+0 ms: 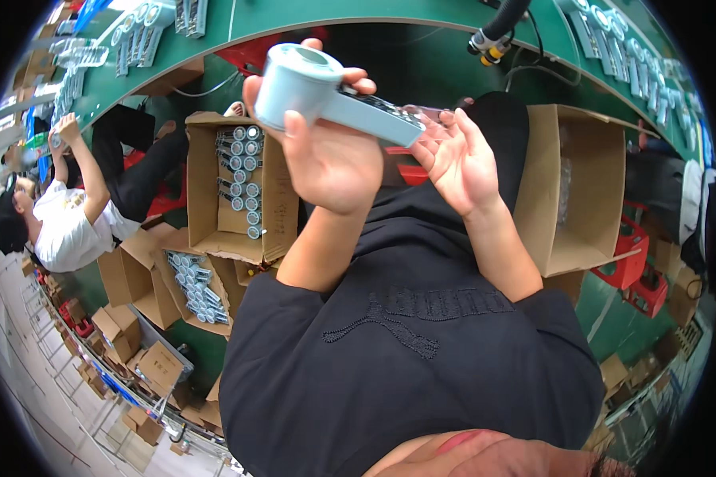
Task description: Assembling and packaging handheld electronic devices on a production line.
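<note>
A pale-blue handheld device (pixel 298 79) with a thick round head and a straight handle is raised in front of me. My left hand (pixel 330 159) is closed round its head, thumb on the near side and fingertips showing behind. Dark parts show along the top of the handle, which slants down to the right. Close to the handle's end, my right hand (pixel 465 163) has its fingers curled toward a thin clear plastic piece (pixel 431 114) and seems to pinch it. Whether that piece touches the handle cannot be made out.
Left of me, a cardboard box (pixel 203 226) holds rows of similar round-headed parts; another box below it holds a pile (pixel 195 286). A tall carton (pixel 537 215) stands at right. The green bench (pixel 294 17) carries more devices. A co-worker (pixel 64 230) sits at far left.
</note>
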Demonstrator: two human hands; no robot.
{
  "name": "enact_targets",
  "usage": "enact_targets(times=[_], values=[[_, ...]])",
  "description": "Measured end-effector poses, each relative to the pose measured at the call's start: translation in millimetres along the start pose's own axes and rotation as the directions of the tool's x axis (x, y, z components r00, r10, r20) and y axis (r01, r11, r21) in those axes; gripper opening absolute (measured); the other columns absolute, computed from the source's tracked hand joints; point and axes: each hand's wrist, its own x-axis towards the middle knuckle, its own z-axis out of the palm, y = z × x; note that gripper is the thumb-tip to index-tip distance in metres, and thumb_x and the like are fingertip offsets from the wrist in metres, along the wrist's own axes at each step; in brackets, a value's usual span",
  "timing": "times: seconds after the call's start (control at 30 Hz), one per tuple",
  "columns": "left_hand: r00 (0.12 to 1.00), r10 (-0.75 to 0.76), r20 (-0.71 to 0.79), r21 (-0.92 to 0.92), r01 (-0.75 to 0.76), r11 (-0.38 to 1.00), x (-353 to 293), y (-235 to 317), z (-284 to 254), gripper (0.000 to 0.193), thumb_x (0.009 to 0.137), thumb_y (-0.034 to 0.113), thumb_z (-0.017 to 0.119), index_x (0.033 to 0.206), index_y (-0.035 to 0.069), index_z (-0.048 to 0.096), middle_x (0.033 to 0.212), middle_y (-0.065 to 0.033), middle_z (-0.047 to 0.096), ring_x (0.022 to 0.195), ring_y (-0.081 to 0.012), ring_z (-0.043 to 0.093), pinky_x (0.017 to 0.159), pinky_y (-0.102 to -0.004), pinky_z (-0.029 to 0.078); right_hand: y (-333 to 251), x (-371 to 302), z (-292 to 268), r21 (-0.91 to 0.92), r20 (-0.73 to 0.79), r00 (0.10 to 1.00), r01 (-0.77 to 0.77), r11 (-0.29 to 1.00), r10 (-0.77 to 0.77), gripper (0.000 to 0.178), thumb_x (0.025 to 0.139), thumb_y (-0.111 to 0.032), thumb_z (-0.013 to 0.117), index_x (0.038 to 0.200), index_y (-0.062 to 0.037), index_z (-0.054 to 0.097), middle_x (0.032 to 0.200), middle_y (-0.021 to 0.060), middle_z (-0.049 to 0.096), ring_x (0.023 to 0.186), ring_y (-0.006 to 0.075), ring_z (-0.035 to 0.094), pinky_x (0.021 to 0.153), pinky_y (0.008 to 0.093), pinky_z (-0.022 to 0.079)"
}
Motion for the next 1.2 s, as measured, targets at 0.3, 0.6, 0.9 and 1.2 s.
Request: enact_targets(times=[0.3,0.6,0.9,1.2], values=[[0.996,0.078,-0.037,-0.061,-0.080,0.995,9,18,6,0.050,0.106,0.042,0.042,0.146,0.011,0.044,0.148,-0.0148,0.050,0.113,-0.0228,0.064,0.096,-0.0429,0.048,-13,-20,14,-0.079,0.154,0.987,0.060,0.995,-0.047,0.028,0.109,-0.032,0.050,0.108,-0.0057,0.062,0.116,0.0198,0.068,0.116,0.0408,0.068,0.095,0.0408,0.061],[0.995,0.084,-0.061,-0.017,-0.086,0.996,6,11,7,0.051,0.106,0.043,0.044,0.144,0.009,0.044,0.142,-0.0128,0.055,0.115,-0.0213,0.064,0.096,-0.0414,0.049,-8,-28,27,-0.081,0.139,0.989,0.066,0.995,-0.054,0.031,0.109,-0.033,0.050,0.112,-0.0039,0.061,0.118,0.0204,0.066,0.119,0.0416,0.066,0.098,0.0435,0.059],[0.994,-0.102,0.031,-0.151,0.105,0.983,9,5,2,0.047,0.106,0.040,0.044,0.142,0.010,0.046,0.137,-0.0158,0.057,0.114,-0.0231,0.064,0.096,-0.0417,0.050,-7,-37,39,-0.239,0.071,0.997,0.047,0.970,-0.031,0.048,0.110,-0.048,0.043,0.128,-0.0063,0.058,0.130,0.0224,0.062,0.127,0.0416,0.061,0.105,0.0487,0.054],[0.987,-0.138,-0.089,0.226,0.154,0.962,-7,-32,5,0.043,0.103,0.033,0.047,0.139,0.011,0.045,0.139,-0.0201,0.055,0.123,-0.0338,0.061,0.105,-0.0445,0.045,-1,-32,51,-0.167,0.113,0.993,0.064,0.984,-0.045,0.058,0.110,-0.054,0.036,0.136,-0.0033,0.045,0.120,0.0187,0.063,0.097,0.0274,0.068,0.082,0.0322,0.055]])
